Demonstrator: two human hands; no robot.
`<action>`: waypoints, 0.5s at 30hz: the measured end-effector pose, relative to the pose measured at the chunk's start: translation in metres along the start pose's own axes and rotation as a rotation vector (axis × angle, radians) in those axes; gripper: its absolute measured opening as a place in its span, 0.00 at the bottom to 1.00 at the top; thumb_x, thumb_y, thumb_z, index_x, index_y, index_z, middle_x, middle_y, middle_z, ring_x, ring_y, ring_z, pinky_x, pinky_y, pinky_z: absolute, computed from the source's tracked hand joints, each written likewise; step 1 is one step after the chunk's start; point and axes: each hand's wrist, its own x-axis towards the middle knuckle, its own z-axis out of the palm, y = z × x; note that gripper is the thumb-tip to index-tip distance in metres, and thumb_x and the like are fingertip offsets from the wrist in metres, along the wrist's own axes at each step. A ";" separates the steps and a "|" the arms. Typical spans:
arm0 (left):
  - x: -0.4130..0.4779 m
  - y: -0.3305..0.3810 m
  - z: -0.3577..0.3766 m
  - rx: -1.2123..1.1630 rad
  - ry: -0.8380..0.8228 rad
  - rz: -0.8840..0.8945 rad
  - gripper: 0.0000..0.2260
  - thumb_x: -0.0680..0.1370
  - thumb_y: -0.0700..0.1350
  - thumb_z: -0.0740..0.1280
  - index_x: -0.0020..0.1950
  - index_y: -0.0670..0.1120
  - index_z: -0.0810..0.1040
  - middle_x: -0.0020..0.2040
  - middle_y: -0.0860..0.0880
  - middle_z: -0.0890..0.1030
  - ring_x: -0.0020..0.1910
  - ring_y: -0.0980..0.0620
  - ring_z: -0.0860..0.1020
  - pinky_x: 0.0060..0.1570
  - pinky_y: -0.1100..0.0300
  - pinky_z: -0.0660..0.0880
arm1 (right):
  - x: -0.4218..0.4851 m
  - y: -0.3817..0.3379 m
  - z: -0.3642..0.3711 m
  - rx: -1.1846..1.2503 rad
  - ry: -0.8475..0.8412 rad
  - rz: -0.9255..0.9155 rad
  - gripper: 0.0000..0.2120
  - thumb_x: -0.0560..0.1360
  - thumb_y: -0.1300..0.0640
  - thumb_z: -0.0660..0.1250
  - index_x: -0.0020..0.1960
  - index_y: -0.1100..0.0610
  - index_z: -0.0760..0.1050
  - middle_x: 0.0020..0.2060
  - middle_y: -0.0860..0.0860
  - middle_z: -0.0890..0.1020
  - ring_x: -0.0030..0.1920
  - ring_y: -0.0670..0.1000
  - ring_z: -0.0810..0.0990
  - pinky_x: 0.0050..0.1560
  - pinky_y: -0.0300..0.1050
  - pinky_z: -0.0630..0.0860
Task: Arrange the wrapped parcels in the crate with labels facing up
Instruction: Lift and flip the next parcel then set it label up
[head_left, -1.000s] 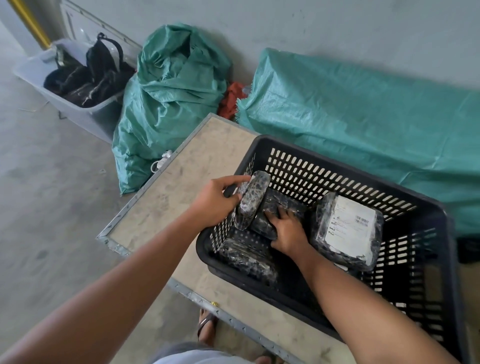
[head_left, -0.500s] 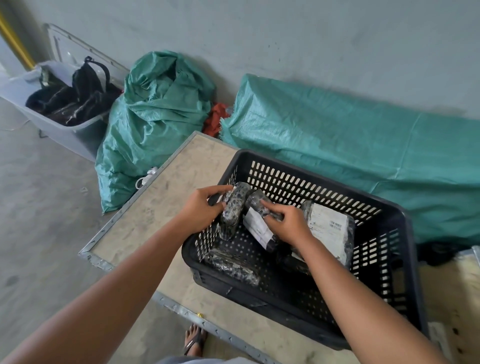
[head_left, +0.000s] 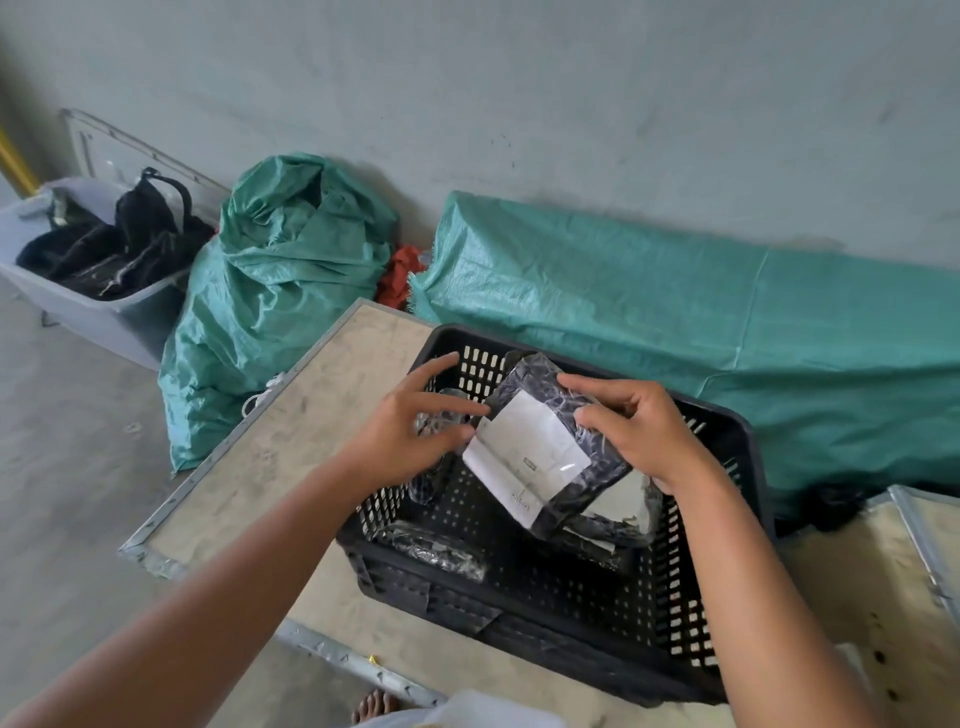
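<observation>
Over the crate (head_left: 737, 431), right hand (head_left: 641, 434) gripping parcel (head_left: 545, 447) — label up

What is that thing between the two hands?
A wrapped parcel, white label up, held over the black crate between the left hand and right hand, in the head view.

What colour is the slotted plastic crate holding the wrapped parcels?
Black; the slotted plastic crate shows clearly in the head view.

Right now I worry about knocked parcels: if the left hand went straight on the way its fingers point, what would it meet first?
Probably the black wrapped parcel with the white label held by the right hand; the left hand already looks to touch its edge, though depth is unclear.
</observation>
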 end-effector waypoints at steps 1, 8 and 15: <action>0.003 0.011 0.003 -0.127 -0.088 -0.015 0.12 0.73 0.56 0.75 0.57 0.66 0.85 0.80 0.55 0.64 0.78 0.59 0.62 0.72 0.55 0.64 | -0.002 -0.006 -0.005 0.018 -0.023 0.001 0.16 0.76 0.55 0.73 0.59 0.37 0.85 0.31 0.69 0.79 0.24 0.61 0.66 0.33 0.39 0.66; 0.016 0.037 0.021 -0.493 -0.290 -0.067 0.17 0.78 0.32 0.70 0.64 0.47 0.83 0.60 0.55 0.85 0.60 0.54 0.82 0.56 0.59 0.80 | -0.001 -0.010 -0.029 0.187 -0.029 0.063 0.20 0.67 0.50 0.74 0.59 0.43 0.87 0.55 0.66 0.86 0.53 0.61 0.83 0.69 0.56 0.76; 0.024 0.010 0.043 -0.534 -0.103 -0.199 0.21 0.81 0.35 0.67 0.61 0.61 0.84 0.60 0.59 0.84 0.60 0.56 0.81 0.59 0.59 0.79 | 0.008 0.013 -0.023 0.251 0.112 0.029 0.22 0.66 0.47 0.81 0.59 0.38 0.85 0.62 0.44 0.85 0.65 0.43 0.82 0.72 0.51 0.74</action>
